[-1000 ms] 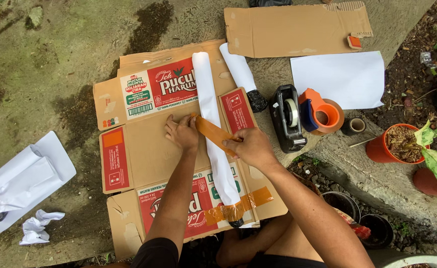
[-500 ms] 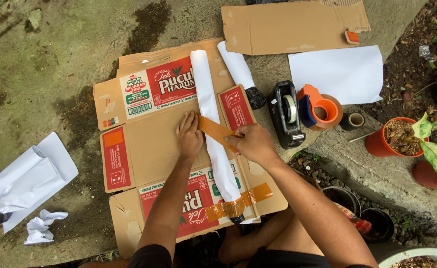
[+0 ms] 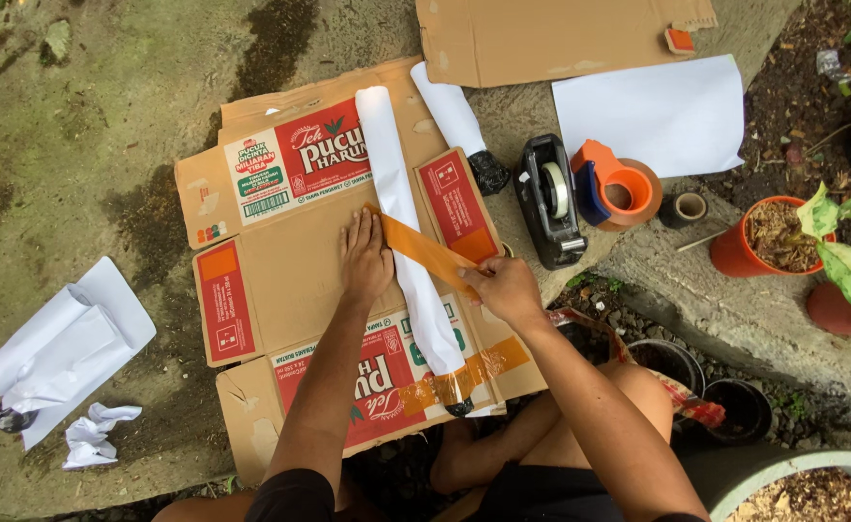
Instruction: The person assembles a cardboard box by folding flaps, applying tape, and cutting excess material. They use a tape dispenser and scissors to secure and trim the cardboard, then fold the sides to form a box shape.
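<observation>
A flattened brown cardboard box (image 3: 280,280) with red printed panels lies on the ground. A long white paper roll (image 3: 401,208) rests along it, held down near its lower end by an orange-brown tape strip (image 3: 464,372). My left hand (image 3: 366,259) lies flat on the cardboard, fingertips pressing one end of a second brown tape strip (image 3: 425,251) just left of the roll. My right hand (image 3: 498,287) pinches the strip's other end, so it stretches diagonally over the roll.
A black tape dispenser (image 3: 551,198) and an orange-handled tape gun (image 3: 619,188) sit right of the box, with a small tape roll (image 3: 687,206). White sheet (image 3: 653,116), another cardboard piece (image 3: 542,39), potted plants (image 3: 774,237), and paper rolls and scraps (image 3: 53,348) at left.
My left hand has gone from gripping the tape's end to lying flat and pressing it onto the cardboard. My right hand has kept hold of the other end.
</observation>
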